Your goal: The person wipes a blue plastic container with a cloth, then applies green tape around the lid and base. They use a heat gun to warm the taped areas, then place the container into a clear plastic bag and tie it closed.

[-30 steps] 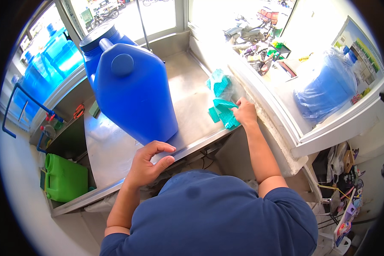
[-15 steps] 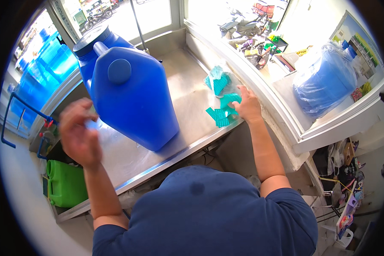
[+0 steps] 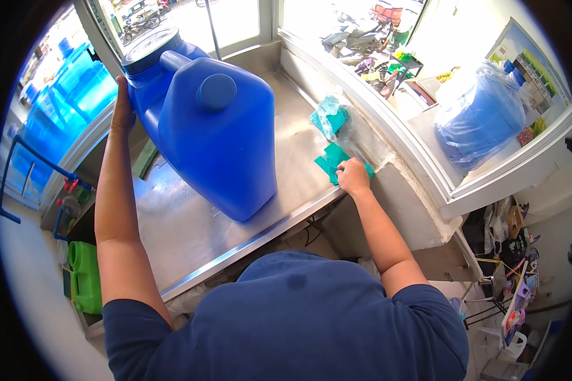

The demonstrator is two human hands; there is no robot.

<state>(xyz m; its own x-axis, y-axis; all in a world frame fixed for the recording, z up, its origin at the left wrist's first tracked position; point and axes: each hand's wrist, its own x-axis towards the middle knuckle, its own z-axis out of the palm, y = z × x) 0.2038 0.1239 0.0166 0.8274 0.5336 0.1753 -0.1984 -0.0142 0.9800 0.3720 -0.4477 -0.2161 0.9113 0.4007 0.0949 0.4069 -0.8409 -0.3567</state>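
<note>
A large blue plastic water jug [image 3: 225, 149] stands on the steel counter [image 3: 171, 235], with a handle, a small round cap [image 3: 217, 93] and a wide lid [image 3: 151, 49] at its top. My left hand [image 3: 123, 109] lies against the jug's far left side, one finger stretched upward. The other fingers are partly hidden. Over at the counter's right, my right hand [image 3: 353, 176] is closed in a pinch on teal plastic seals [image 3: 332, 162], which lie flat and overlapping. Just beyond them sits a clear plastic bag [image 3: 330, 119] with more teal seals in it.
A green jug [image 3: 84, 276] stands below left, near blue pipes [image 3: 47, 164] with red valve handles. On the right ledge is a blue container [image 3: 480, 120] wrapped in clear plastic. A raised, chipped wall [image 3: 394, 197] borders the counter's right side.
My left hand has reached forward onto the jug's left side. The jug's top has shifted right. My right hand has gone from spread fingers to a pinch on the teal seals.
</note>
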